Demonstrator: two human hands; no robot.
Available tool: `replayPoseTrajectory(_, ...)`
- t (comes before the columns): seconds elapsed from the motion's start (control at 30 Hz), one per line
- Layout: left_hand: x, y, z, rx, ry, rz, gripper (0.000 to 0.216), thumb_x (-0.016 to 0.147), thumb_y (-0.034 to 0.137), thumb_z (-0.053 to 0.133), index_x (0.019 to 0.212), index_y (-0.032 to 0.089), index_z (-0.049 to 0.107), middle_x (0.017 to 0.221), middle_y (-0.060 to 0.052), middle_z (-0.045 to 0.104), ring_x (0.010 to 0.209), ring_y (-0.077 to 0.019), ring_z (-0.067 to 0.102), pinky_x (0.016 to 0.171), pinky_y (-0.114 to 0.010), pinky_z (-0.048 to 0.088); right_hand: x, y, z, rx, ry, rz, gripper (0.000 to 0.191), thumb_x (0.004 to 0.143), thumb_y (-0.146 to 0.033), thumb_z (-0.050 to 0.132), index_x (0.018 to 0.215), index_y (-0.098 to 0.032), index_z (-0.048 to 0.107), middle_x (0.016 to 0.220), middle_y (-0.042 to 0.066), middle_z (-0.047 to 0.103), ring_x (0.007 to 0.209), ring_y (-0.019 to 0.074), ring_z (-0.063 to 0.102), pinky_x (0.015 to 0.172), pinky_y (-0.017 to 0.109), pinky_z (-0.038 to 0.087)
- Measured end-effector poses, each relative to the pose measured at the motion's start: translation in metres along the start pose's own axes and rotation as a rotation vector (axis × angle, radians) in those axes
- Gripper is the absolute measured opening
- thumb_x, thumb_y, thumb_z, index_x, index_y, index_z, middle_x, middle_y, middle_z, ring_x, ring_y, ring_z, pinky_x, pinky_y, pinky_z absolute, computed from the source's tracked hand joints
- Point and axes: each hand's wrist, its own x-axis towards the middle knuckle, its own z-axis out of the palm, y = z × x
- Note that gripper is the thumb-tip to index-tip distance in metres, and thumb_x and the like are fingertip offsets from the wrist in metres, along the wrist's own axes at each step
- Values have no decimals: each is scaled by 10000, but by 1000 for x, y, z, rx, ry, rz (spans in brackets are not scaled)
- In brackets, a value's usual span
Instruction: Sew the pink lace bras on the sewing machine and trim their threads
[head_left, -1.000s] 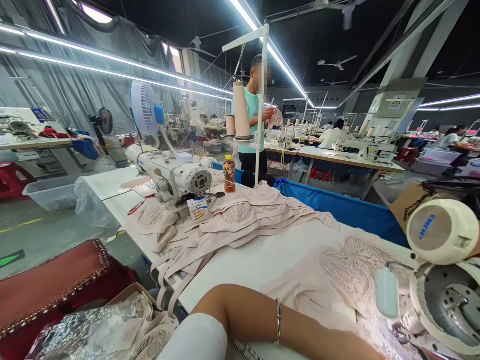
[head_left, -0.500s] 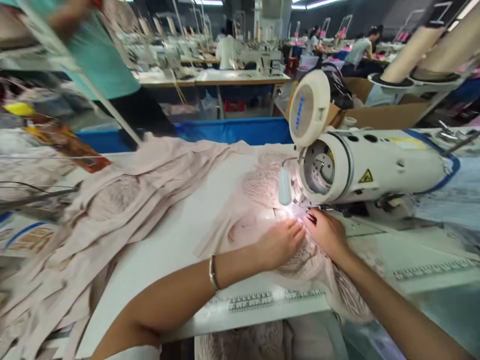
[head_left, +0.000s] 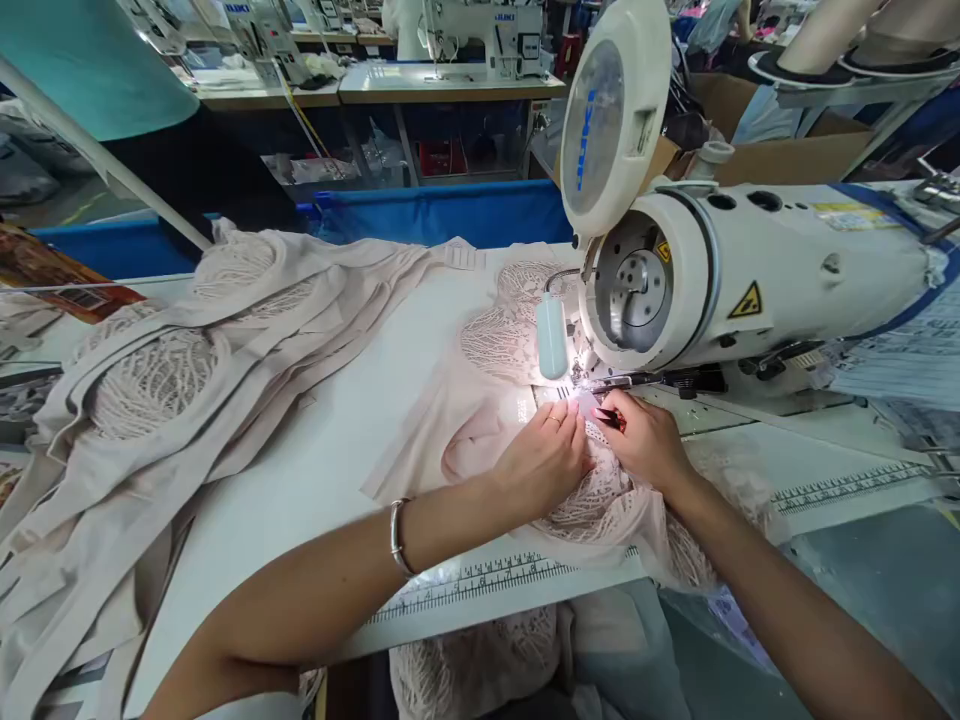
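My left hand [head_left: 541, 455] has its fingers bent together on the edge of a pale pink lace garment [head_left: 480, 425], just in front of the lit needle area of the sewing machine [head_left: 795, 270]. Close on its right, my right hand [head_left: 643, 440] is closed, with a small dark pointed tool [head_left: 611, 418], like thread snips, held in the fingers. Those fingertips also touch the garment. Lace bunches under both hands and hangs over the table's front edge. A small pale lamp [head_left: 552, 338] hangs beside the needle. The fabric right under my fingertips is partly hidden.
Pale pink lace pieces [head_left: 157, 380] lie heaped along the left of the white table [head_left: 330, 420]. A ruler strip [head_left: 480, 580] runs along its front edge. Behind is a blue cloth trough [head_left: 450, 215]; a person in a teal top [head_left: 90, 70] stands at back left.
The view has tilted down and become sharper. Both hands stay at the needle on the garment, with little shift. The person at the left has moved further toward the frame's edge.
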Motion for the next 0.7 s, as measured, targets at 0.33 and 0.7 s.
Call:
replayPoseTrajectory(0.33,1,-4,4,-25,6,54,462,1034,347,447,1252,-37,581,1310,-252,618,1227,-323,575,1010,-424,435,-6,1,9,-155,89,-188,179,910,-193,457,849,-176,624,574,18,618,484,162,537,527,283,321)
replayPoseTrajectory(0.7,2,-13,1,-234,11,-2,378,978,355,523,1186,46,587,1325,-219,575,1061,-316,575,835,-428,482,-8,4,7,-188,167,-418,278,952,-120,442,1089,-121,683,840,55,740,707,147,663,665,239,459)
